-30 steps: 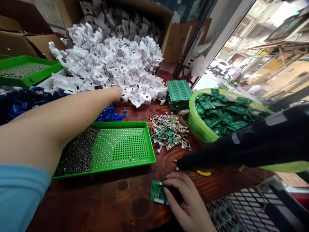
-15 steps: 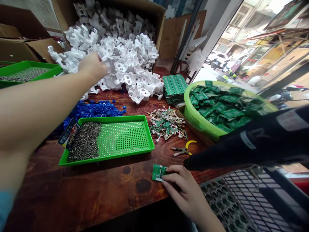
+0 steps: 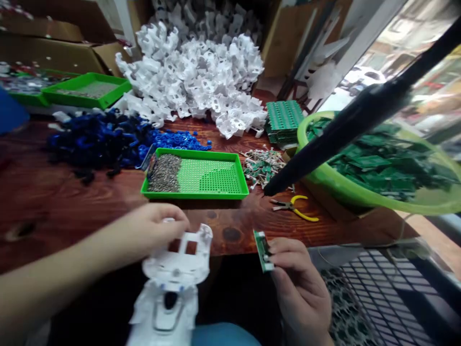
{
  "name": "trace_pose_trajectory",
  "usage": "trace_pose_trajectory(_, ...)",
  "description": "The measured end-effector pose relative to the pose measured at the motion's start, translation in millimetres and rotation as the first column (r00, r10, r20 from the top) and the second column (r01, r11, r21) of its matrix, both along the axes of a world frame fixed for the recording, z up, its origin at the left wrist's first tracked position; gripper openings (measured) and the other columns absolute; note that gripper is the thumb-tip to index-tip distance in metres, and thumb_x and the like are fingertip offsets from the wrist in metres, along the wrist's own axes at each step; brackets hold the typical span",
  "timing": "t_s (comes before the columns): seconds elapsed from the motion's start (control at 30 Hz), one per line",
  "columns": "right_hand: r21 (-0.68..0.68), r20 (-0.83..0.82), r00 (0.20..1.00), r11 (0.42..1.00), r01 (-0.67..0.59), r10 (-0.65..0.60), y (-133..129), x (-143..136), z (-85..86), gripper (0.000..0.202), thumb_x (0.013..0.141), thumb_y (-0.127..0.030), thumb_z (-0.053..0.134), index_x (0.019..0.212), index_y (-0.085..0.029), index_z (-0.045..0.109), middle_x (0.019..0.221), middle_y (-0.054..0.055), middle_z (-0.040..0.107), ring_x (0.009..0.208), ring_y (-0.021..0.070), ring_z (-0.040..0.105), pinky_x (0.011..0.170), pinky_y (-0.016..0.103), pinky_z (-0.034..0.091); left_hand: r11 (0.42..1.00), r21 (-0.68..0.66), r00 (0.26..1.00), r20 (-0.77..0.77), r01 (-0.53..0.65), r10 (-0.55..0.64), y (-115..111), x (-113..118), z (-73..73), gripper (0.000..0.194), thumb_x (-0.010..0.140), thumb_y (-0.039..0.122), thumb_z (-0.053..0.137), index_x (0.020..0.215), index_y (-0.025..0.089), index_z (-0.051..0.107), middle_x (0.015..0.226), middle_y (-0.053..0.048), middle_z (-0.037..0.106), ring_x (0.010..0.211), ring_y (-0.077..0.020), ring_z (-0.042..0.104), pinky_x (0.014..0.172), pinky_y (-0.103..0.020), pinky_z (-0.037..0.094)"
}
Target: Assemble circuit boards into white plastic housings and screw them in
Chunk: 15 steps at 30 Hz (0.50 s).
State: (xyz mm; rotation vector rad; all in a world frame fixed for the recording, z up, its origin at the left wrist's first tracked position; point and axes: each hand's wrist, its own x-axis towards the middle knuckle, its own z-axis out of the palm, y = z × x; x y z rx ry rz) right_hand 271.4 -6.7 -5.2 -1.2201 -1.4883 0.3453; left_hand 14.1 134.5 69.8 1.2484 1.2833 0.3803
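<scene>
My left hand (image 3: 158, 230) grips the upper end of a white plastic part (image 3: 173, 269), which hangs over the table's front edge above my lap. The part has square openings and a dark oval spot lower down. To the right, my right hand (image 3: 295, 278) pinches a small green circuit board (image 3: 262, 251) by its right side, tilted on edge. Behind both hands lies a green perforated tray (image 3: 216, 196) with small metal screws (image 3: 164, 174) heaped at its left end.
Yellow-handled pliers (image 3: 302, 211) lie right of the tray, near a dark tool (image 3: 334, 125) slanting down. Wired boards (image 3: 264, 166), blue pieces (image 3: 97, 139), a white parts heap (image 3: 201, 77), stacked green panels (image 3: 284, 115) and a basin (image 3: 389, 204) of boards stand behind.
My left hand has come back from the white heap to the front edge with a white part. My right hand has lifted and tilted the circuit board. The view has shifted.
</scene>
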Motion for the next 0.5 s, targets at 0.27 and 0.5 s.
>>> trace_pose_trajectory(0.27,-0.184,0.197,0.854,0.874,-0.45,0.481,-10.7,-51.1,38.3,0.017,0.081,-0.009,0.06,0.095,-0.018,0.06,0.091,0.002,0.06,0.091,0.0101,0.058,0.096,0.023,0.046,0.947,-0.316,0.938,0.341,0.053,0.062,-84.5,15.1,-55.9,0.036,0.07,0.049,0.069,0.074,0.014,0.06,0.064,0.003,0.059,0.056,-0.0085,0.049,0.055,-0.018,0.038)
trace_pose_trajectory(0.5,-0.252,0.369,0.788,0.869,-0.425,0.492,-13.8,-57.8,33.3,0.013,0.083,-0.012,0.06,0.094,-0.018,0.062,0.089,0.004,0.064,0.087,0.0122,0.06,0.091,0.029,0.051,0.705,-0.696,0.65,0.601,0.138,0.466,-119.5,5.7,-73.3,0.042,0.08,0.047,0.051,0.091,0.01,0.069,0.084,-0.011,0.07,0.072,-0.0176,0.062,0.072,-0.029,0.049)
